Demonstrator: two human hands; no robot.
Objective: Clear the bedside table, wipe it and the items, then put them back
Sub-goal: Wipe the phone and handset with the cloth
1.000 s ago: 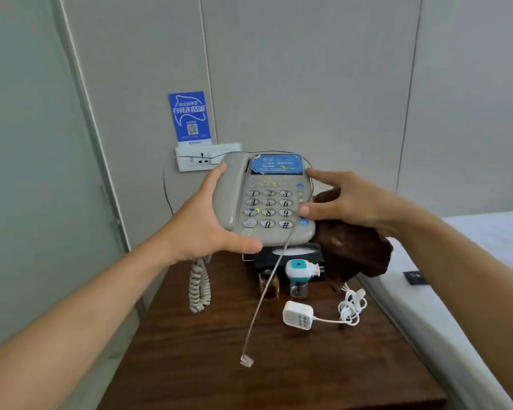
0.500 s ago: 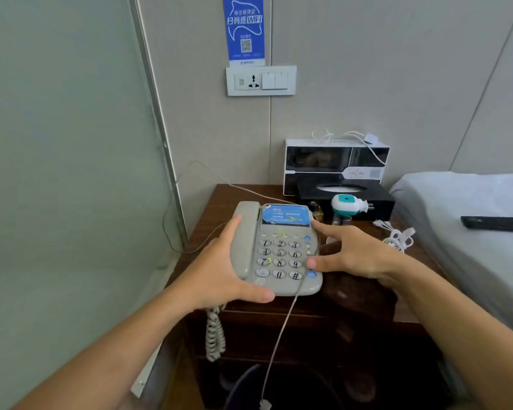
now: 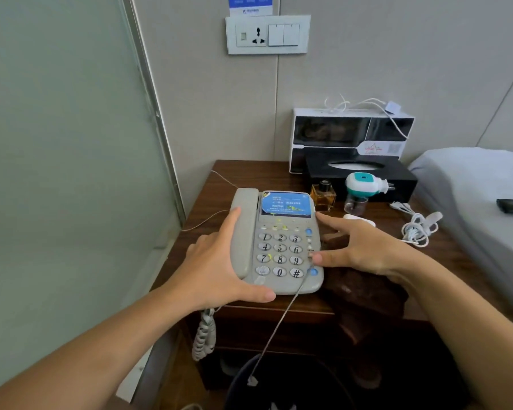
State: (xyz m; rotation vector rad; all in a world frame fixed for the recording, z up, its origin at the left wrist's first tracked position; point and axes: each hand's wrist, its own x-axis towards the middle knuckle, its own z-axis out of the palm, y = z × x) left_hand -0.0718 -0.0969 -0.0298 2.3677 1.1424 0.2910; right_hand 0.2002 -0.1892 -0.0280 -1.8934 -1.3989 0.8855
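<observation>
While both hands flank it, the telephone (image 3: 277, 242) sits at the counter's (image 3: 249, 173) front edge, long axis running front to back; left hand (image 3: 219, 270) grips the handset side, right hand (image 3: 359, 250) fingers spread against the keypad side, over a brown cloth (image 3: 367, 294).

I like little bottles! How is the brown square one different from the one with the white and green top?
The perfume bottle is square, with amber liquid and a small dark cap. The mosquito repellent plug-in has a round clear bottle that looks nearly empty, under a big white and teal head with plug pins. The perfume bottle is shorter. Both stand upright, side by side, on the bedside table in front of the black tissue box.
</observation>
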